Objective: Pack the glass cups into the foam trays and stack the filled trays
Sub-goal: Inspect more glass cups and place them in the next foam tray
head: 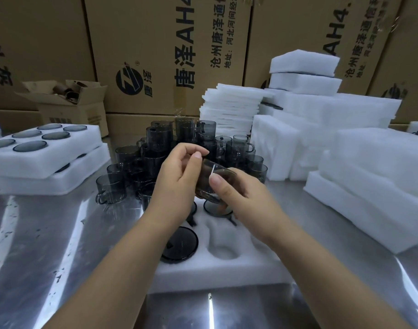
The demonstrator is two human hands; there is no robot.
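Observation:
A smoky glass cup [211,180] hangs tilted above the white foam tray [217,269] in front of me. My right hand [241,198] grips its right side, thumb across the front. My left hand [179,176] curls its fingers against the cup's left side and rim. Three tray pockets hold upturned cups, the nearest one [179,245] showing its round base. One pocket [224,248] is bare foam. A pile of loose grey cups [155,153] stands stacked behind the tray.
Two filled trays [44,160] lie stacked at the left. Thin foam sheets [229,110] and thick foam blocks and trays [359,176] fill the right side. Cardboard boxes [162,55] wall the back. The steel table [61,245] shines around the tray.

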